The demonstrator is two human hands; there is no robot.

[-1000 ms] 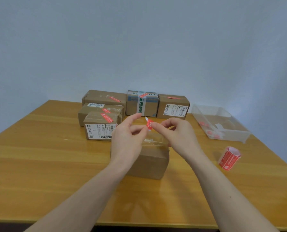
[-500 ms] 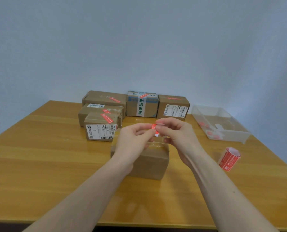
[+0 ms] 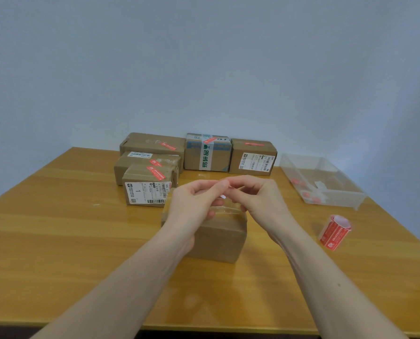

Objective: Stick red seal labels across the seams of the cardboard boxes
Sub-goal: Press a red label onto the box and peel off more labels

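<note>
Pinching one small label, left hand and right hand over box; risk: adhesive folding onto fingers, missing seam.

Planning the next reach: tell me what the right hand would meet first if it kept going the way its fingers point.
The right hand points leftward; it already meets the left hand's fingertips. Depth is unclear.

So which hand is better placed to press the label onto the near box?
Probably the right hand: its fingers pinch the label over the box's taped top, while the left hand only pinches the other end.
</note>
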